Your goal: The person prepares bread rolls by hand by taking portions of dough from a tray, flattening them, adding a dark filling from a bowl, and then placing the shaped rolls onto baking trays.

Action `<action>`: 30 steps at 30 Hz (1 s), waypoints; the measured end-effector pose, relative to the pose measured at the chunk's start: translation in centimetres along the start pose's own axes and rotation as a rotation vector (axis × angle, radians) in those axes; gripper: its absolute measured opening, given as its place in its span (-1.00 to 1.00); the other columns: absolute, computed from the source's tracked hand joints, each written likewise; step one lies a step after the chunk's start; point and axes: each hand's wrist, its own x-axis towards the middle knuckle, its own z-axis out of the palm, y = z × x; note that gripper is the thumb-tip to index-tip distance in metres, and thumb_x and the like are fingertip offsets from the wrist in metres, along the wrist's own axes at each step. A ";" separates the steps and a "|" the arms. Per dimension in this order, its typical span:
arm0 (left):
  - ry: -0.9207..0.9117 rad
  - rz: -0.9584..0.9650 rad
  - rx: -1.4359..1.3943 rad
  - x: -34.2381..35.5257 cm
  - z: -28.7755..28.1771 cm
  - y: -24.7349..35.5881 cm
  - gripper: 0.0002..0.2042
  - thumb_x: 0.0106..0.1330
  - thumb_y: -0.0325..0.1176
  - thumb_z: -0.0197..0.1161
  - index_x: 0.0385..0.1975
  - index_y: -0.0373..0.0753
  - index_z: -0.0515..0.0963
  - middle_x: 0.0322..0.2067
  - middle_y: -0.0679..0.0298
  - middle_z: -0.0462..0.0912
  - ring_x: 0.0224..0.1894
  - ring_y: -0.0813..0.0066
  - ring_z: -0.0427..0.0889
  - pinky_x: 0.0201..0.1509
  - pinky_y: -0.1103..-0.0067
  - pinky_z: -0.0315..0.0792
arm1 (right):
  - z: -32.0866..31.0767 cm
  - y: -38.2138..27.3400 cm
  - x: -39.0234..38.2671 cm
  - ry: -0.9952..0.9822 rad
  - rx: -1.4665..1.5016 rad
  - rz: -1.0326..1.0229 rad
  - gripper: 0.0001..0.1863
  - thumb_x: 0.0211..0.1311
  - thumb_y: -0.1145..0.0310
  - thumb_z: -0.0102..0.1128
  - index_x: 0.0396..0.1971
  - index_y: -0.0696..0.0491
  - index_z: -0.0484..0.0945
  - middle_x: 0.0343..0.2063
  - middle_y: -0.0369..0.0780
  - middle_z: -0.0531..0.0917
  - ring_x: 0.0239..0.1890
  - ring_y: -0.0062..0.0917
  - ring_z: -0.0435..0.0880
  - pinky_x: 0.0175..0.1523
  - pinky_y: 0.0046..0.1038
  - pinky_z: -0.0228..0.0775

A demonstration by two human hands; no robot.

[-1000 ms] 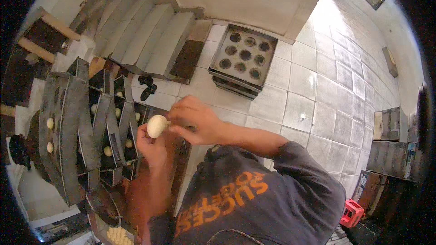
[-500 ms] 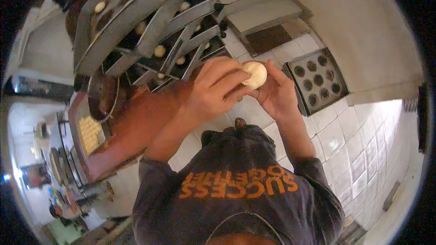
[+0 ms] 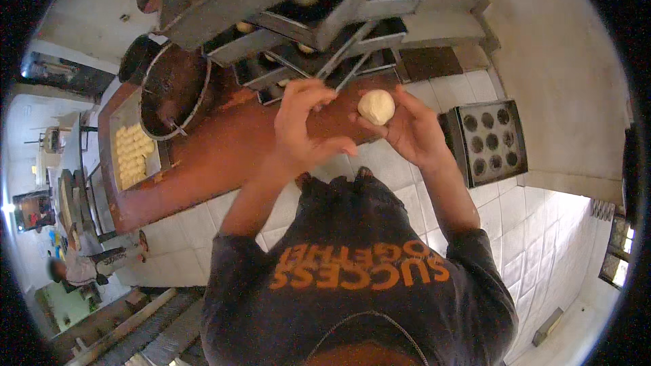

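A round, pale dough ball (image 3: 376, 108) rests in the fingers of my right hand (image 3: 415, 132), which is closed around its lower and right side. To the left of the ball is my left hand (image 3: 302, 129), with thumb and fingers spread apart and nothing between them. A gap separates it from the dough. Both hands are held up over the near edge of the reddish-brown table (image 3: 224, 163). Beyond them, dark metal trays (image 3: 319, 47) are stacked crosswise, with pale dough balls showing in several of them.
A big round metal bowl (image 3: 175, 91) stands left on the table, beside a tray of rowed dough pieces (image 3: 133, 156). A muffin-type pan (image 3: 489, 141) with round cups lies at right, near the wall. Another person (image 3: 88, 264) is far left. White tiles (image 3: 529, 244) cover the floor.
My left hand has come off the dough ball and opened, moving left. The ball stays in my right hand and looks rounder. The view has shifted, showing more of the table and bowl.
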 end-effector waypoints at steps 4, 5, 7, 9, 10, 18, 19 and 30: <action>-0.068 -0.256 0.194 -4.0 -4.2 -2.2 -0.63 -0.05 -0.27 0.33 -0.27 -0.27 0.40 -0.43 0.21 0.42 -0.39 0.40 0.43 -0.34 0.56 0.34 | -1.2 1.9 2.7 0.060 -0.406 -0.007 -0.66 0.18 0.27 -0.01 -0.17 0.22 0.41 -0.19 -0.14 0.52 -0.13 -0.41 0.52 0.01 -0.38 0.36; -0.066 -0.308 0.212 -5.4 -5.4 -2.9 -0.69 0.00 -0.34 0.28 -0.27 -0.28 0.41 -0.44 0.22 0.43 -0.40 0.41 0.43 -0.34 0.56 0.34 | 0.6 1.3 3.1 -0.039 -0.706 0.045 -0.65 0.14 0.28 0.06 -0.16 0.21 0.42 -0.20 -0.15 0.52 -0.14 -0.44 0.52 0.00 -0.41 0.36; -0.043 -0.339 0.320 -8.6 -8.1 -4.9 -0.77 0.03 -0.43 0.23 -0.30 -0.28 0.43 -0.46 0.19 0.45 -0.40 0.39 0.45 -0.31 0.57 0.35 | 6.2 -2.2 3.8 -0.265 -1.132 -0.081 -0.62 0.03 0.31 0.17 -0.15 0.20 0.44 -0.21 -0.18 0.53 -0.16 -0.49 0.52 -0.02 -0.45 0.34; 0.078 -0.508 0.309 -9.9 -10.3 -4.7 -0.82 0.05 -0.47 0.18 -0.33 -0.29 0.45 -0.43 0.18 0.49 -0.37 0.41 0.47 -0.27 0.57 0.36 | 11.9 -6.9 4.3 -0.352 -1.223 -0.449 -0.58 -0.05 0.35 0.25 -0.15 0.19 0.44 -0.23 -0.20 0.55 -0.18 -0.49 0.52 -0.03 -0.48 0.34; 0.118 -0.551 0.304 -10.3 -11.2 -4.9 -0.83 0.06 -0.47 0.18 -0.33 -0.30 0.45 -0.42 0.19 0.49 -0.36 0.42 0.47 -0.26 0.57 0.36 | 14.3 -9.2 4.9 -0.301 -1.192 -0.635 -0.57 -0.08 0.37 0.27 -0.15 0.19 0.44 -0.25 -0.21 0.56 -0.19 -0.48 0.52 -0.03 -0.48 0.34; 0.278 -0.716 0.138 -14.3 -12.1 -7.5 -0.84 0.10 -0.44 0.16 -0.33 -0.32 0.45 -0.41 0.20 0.50 -0.35 0.49 0.47 -0.24 0.58 0.36 | 14.9 -24.9 13.4 0.340 -1.957 -1.254 -0.60 0.03 0.23 0.17 -0.13 0.11 0.47 -0.24 -0.24 0.56 -0.23 -0.52 0.52 -0.12 -0.48 0.35; 0.278 -0.732 0.143 -14.5 -12.0 -7.4 -0.84 0.11 -0.44 0.16 -0.32 -0.32 0.45 -0.41 0.20 0.50 -0.35 0.49 0.47 -0.24 0.58 0.37 | 13.3 -24.0 14.6 0.391 -2.237 -0.970 -0.62 0.04 0.24 0.15 -0.15 0.11 0.48 -0.25 -0.19 0.57 -0.27 -0.47 0.54 -0.13 -0.45 0.35; 0.293 -0.885 0.116 -14.2 -10.3 -3.9 -0.85 0.12 -0.42 0.15 -0.36 -0.34 0.45 -0.48 0.20 0.52 -0.42 0.48 0.49 -0.35 0.57 0.37 | 11.6 -22.7 16.6 0.020 -2.534 -0.378 -0.68 0.09 0.34 -0.02 -0.16 0.14 0.47 -0.23 -0.12 0.56 -0.19 -0.38 0.53 -0.07 -0.42 0.31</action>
